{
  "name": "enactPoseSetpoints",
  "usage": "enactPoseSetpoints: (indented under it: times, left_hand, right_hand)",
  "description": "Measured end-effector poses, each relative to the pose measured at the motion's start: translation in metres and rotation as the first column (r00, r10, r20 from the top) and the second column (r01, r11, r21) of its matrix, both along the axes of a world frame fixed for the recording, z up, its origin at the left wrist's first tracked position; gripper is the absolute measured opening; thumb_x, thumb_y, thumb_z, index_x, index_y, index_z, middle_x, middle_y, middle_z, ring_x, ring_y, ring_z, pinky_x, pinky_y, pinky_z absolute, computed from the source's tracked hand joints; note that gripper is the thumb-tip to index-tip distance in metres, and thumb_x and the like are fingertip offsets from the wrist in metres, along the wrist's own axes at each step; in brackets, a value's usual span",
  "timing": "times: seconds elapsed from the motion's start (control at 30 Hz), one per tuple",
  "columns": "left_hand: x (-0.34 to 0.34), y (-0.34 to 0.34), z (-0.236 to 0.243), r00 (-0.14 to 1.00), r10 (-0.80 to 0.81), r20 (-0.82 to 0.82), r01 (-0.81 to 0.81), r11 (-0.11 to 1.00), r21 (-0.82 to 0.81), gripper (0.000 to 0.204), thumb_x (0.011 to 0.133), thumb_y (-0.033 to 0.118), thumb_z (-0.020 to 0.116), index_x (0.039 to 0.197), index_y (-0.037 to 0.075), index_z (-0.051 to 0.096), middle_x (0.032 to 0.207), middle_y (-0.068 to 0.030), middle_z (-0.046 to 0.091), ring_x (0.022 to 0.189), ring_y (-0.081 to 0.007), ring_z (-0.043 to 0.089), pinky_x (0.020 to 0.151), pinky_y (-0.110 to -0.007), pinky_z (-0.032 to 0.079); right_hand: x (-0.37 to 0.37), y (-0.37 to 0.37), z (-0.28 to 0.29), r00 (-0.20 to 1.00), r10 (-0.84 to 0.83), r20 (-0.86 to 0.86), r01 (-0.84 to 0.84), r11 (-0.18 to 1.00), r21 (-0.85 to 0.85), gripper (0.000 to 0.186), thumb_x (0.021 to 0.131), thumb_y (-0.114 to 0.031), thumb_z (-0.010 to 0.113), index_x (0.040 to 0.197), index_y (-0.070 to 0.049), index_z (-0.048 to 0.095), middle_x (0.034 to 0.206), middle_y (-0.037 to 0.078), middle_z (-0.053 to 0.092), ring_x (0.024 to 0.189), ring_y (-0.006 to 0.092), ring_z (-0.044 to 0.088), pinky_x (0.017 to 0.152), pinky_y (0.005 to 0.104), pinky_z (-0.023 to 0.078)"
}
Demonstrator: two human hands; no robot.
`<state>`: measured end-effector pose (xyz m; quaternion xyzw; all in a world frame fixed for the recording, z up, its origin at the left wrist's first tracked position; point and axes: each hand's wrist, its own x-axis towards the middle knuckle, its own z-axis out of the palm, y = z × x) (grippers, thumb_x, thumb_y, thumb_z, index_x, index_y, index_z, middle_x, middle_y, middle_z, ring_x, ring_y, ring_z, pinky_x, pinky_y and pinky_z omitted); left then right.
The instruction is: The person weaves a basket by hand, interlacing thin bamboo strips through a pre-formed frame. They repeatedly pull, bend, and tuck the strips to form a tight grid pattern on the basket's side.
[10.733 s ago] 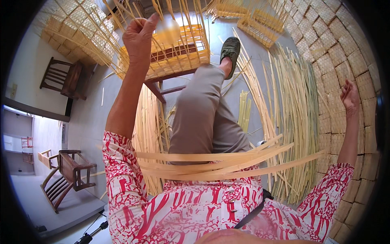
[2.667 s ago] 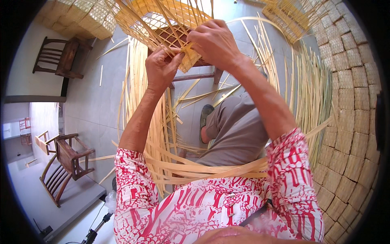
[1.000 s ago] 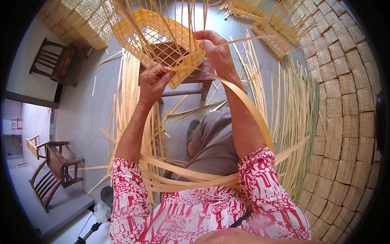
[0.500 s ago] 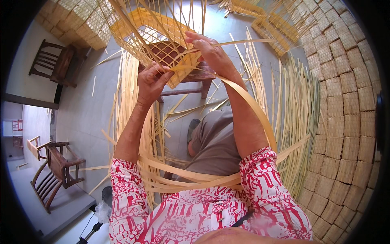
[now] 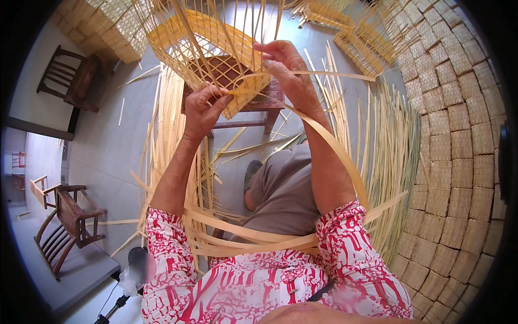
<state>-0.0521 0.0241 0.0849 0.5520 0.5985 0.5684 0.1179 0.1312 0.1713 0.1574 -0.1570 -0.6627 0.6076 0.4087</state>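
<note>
A half-woven basket of yellow bamboo strips (image 5: 189, 31) leans over a dark wooden stool (image 5: 245, 108), its long uprights rising past the top edge. My left hand (image 5: 204, 108) is closed, pinching a bamboo strip at the basket's near corner. Beside the basket's right wall, my right hand (image 5: 288, 73) has thumb and forefinger apart near the uprights. A thin strip (image 5: 340, 74) passes by this hand and sticks out to the right. From the near corner a wider strip (image 5: 340, 146) curves over my right forearm and down toward my lap.
Loose bamboo strips (image 5: 391, 140) lie in bundles on both sides; more cross my lap. Stacked woven blocks (image 5: 458, 162) line the right. Another unfinished basket (image 5: 361, 48) sits at the far right. Wooden chairs (image 5: 75, 216) stand at left, near a black stand (image 5: 116, 310).
My right hand has shifted right and slightly down, its thumb and forefinger spreading. The thin strip's free end has dropped lower. My left hand keeps its pinch at the corner.
</note>
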Motion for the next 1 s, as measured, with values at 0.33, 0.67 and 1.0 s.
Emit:
enactPoseSetpoints:
  times: [0.33,0.67,1.0]
  left_hand:
    - [0.0,-0.002,-0.005,1.0,0.008,0.009,-0.008,1.0,0.005,0.01,0.086,0.006,0.08,0.092,0.0,0.074,0.081,-0.0047,0.065,0.074,-0.0129,0.062,0.067,-0.027,0.05]
    - [0.004,-0.008,-0.005,0.998,0.024,0.066,-0.025,1.0,0.018,0.007,0.087,0.002,0.078,0.093,0.0,0.074,0.082,-0.0034,0.063,0.076,-0.0108,0.063,0.067,-0.025,0.052]
    - [0.007,0.001,0.003,0.999,0.021,0.032,-0.023,0.997,0.078,0.007,0.087,0.003,0.078,0.091,-0.001,0.073,0.08,-0.0036,0.062,0.074,-0.0116,0.06,0.067,-0.026,0.049]
  right_hand:
    - [-0.008,-0.003,-0.004,0.989,0.05,0.14,-0.058,0.997,0.048,0.053,0.095,-0.024,0.054,0.14,0.003,0.053,0.128,0.019,0.061,0.115,0.0277,0.061,0.101,0.037,0.047]
    - [-0.004,0.0,-0.001,0.992,0.101,-0.082,-0.1,0.995,0.011,0.052,0.092,-0.013,0.07,0.133,-0.009,0.038,0.107,0.005,0.058,0.09,0.0113,0.056,0.085,0.0295,0.05]
    - [-0.015,0.024,-0.003,0.933,-0.355,-0.066,0.333,0.917,-0.22,0.024,0.101,-0.012,0.043,0.118,-0.003,0.058,0.095,0.006,0.063,0.089,0.0129,0.055,0.08,0.0303,0.048]
